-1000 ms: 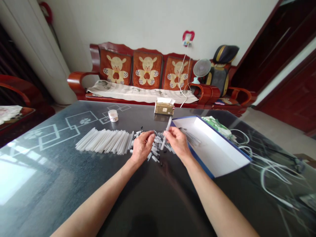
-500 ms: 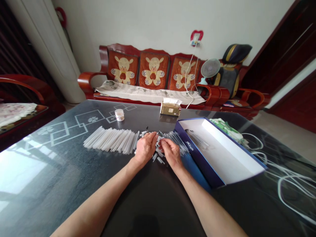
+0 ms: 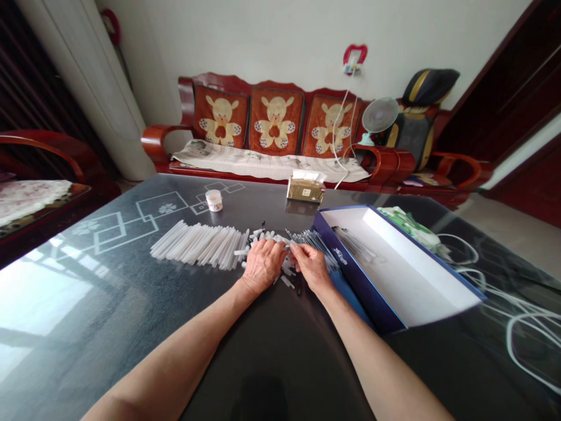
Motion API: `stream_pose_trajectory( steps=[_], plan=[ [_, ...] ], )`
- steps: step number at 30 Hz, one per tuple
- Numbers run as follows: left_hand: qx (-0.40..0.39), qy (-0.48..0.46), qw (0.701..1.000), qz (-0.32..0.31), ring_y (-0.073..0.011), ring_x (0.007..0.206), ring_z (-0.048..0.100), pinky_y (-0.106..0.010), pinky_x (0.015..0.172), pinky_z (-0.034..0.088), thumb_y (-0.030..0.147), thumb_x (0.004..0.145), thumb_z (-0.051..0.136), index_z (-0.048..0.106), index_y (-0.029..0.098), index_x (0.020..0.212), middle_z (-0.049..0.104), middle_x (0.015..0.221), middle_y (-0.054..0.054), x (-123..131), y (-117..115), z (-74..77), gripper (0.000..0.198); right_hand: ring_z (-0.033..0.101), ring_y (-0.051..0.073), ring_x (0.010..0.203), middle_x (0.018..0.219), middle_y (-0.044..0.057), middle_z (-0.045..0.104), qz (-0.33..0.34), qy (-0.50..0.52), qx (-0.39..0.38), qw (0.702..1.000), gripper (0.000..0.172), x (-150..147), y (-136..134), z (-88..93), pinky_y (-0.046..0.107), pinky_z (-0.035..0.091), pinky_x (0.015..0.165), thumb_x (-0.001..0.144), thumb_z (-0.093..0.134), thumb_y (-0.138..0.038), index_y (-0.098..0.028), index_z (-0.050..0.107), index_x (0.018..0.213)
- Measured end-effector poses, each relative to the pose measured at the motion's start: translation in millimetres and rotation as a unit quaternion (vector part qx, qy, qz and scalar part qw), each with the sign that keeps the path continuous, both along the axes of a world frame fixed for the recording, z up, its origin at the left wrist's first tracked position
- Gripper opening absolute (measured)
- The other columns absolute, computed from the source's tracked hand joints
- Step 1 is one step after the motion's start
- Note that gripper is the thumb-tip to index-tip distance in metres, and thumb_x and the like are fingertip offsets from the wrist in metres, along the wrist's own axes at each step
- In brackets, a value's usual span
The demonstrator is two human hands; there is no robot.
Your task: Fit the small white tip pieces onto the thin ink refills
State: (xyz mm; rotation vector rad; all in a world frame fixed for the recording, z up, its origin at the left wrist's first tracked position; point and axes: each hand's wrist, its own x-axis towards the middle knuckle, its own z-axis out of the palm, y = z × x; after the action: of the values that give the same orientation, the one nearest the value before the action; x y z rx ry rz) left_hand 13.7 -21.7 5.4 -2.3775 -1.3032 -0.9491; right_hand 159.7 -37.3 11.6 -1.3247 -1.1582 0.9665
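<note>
Room: a red wooden sofa (image 3: 160, 138) is set beyond the far edge of a dark, glossy tabletop (image 3: 144, 333), so yeah, a living-room setup.
Far edge: a tissue box (image 3: 305, 190) is parked close to it, and a small tub (image 3: 214, 201) sits over toward the far left corner.
Pale tubes: a neat row (image 3: 201, 245) is laid out left of the hands, well in from the left edge.
Loose bits: short pieces (image 3: 287, 282) are scattered around and under the hands, mid-tabletop, with a black cap (image 3: 299, 290) on the near side.
Left hand (image 3: 263, 263): fingers curled in; whether anything is gripped can't be told, since the fingertips are hidden.
Right hand (image 3: 312, 266): thumb and finger are pinched on a slim piece (image 3: 287, 247), seen in the narrow gap between the hands.
Box side: thin rods (image 3: 309, 238) are bunched against the blue box (image 3: 357, 272), toward the right edge.
Risk, pinch: the slim piece could be dropped or bent if it's squeezed off-line, tbh.
Risk, clutter: loose bits could be flicked away by a wrist, the slick top being no help.
Risk, rods: they could be knocked out of line if the right hand is swung wide.
</note>
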Motion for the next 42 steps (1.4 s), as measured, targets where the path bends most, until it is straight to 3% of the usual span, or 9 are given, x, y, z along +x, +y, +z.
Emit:
stream_pose_trajectory(
  steps=[3,9,13,20,24,28,34,39,42],
  plan=[
    [0.026,-0.002,1.0,-0.004,-0.02,0.074,0.053,-0.033,0.071,0.036,0.036,0.097,0.04,0.065,0.02,0.09,0.062,0.076,-0.005,0,2,-2.6,0.03,0.062,0.016,0.058,0.067,0.002,0.069,0.01,0.051,0.003,0.999,0.036,0,2,-2.6,0.024,0.042,0.047,0.069,0.069,-0.054,-0.019,0.067,0.078],
    [0.038,0.006,0.999,0.0,-0.0201,0.073,0.052,-0.033,0.072,0.033,0.036,0.097,0.041,0.064,0.022,0.09,0.062,0.075,-0.004,-2,5,-3.0,0.028,0.064,0.016,0.072,0.077,0.001,0.069,0.045,0.098,0.019,0.994,0.03,2,6,-8.1,0.023,0.047,0.054,0.066,0.074,-0.041,-0.02,0.069,0.087],
    [0.045,0.005,0.999,0.0,-0.0206,0.074,0.051,-0.033,0.071,0.032,0.035,0.097,0.042,0.064,0.021,0.092,0.061,0.075,-0.004,-4,6,-2.5,0.027,0.064,0.016,0.074,0.089,0.002,0.07,0.042,0.078,0.026,0.996,0.039,2,5,-9.0,0.022,0.048,0.053,0.067,0.073,-0.042,-0.021,0.067,0.099],
    [0.047,0.017,0.999,0.0,-0.0211,0.074,0.051,-0.034,0.073,0.032,0.036,0.097,0.041,0.065,0.021,0.089,0.06,0.075,-0.004,-4,6,-3.4,0.029,0.062,0.017,0.06,0.069,0.003,0.067,0.019,0.0,0.018,1.0,0.034,0,6,-8.7,0.022,0.04,0.041,0.074,0.065,-0.05,-0.019,0.068,0.086],
    [0.046,0.012,0.999,0.001,-0.021,0.074,0.05,-0.033,0.072,0.031,0.035,0.097,0.042,0.065,0.021,0.09,0.06,0.074,-0.004,-4,8,-4.5,0.028,0.063,0.015,0.065,0.079,0.002,0.069,0.041,0.016,0.033,0.998,0.03,1,7,-11.4,0.022,0.046,0.049,0.073,0.066,-0.04,-0.021,0.068,0.097],
    [0.043,0.012,0.999,0.003,-0.0208,0.074,0.05,-0.034,0.072,0.031,0.034,0.097,0.041,0.065,0.021,0.09,0.06,0.074,-0.004,-5,8,-4.2,0.028,0.062,0.014,0.061,0.096,0.005,0.07,0.049,0.011,0.034,0.998,0.041,1,6,-10.9,0.023,0.045,0.044,0.073,0.067,-0.042,-0.021,0.063,0.108],
    [0.033,0.024,0.999,-0.003,-0.0214,0.077,0.051,-0.035,0.074,0.032,0.036,0.097,0.039,0.064,0.021,0.091,0.061,0.077,-0.005,-5,8,-4.2,0.03,0.063,0.017,0.057,0.07,0.003,0.068,0.009,-0.079,0.06,0.995,0.032,1,8,-12.0,0.028,0.051,0.055,0.079,0.058,-0.051,-0.021,0.067,0.084],
    [0.029,0.017,0.999,-0.004,-0.021,0.076,0.051,-0.034,0.074,0.032,0.037,0.098,0.038,0.065,0.021,0.091,0.061,0.076,-0.004,-6,8,-3.3,0.032,0.066,0.018,0.068,0.084,0.004,0.071,0.041,-0.035,0.069,0.996,0.03,1,9,-14.2,0.027,0.052,0.059,0.076,0.061,-0.042,-0.02,0.067,0.096],
    [0.021,0.019,1.0,-0.004,-0.0208,0.076,0.051,-0.034,0.074,0.032,0.037,0.098,0.037,0.065,0.021,0.091,0.061,0.076,-0.005,-6,7,-1.0,0.033,0.066,0.017,0.07,0.096,0.005,0.07,0.04,-0.025,0.067,0.997,0.038,0,6,-9.9,0.027,0.052,0.057,0.074,0.063,-0.041,-0.021,0.064,0.106]
  ],
)
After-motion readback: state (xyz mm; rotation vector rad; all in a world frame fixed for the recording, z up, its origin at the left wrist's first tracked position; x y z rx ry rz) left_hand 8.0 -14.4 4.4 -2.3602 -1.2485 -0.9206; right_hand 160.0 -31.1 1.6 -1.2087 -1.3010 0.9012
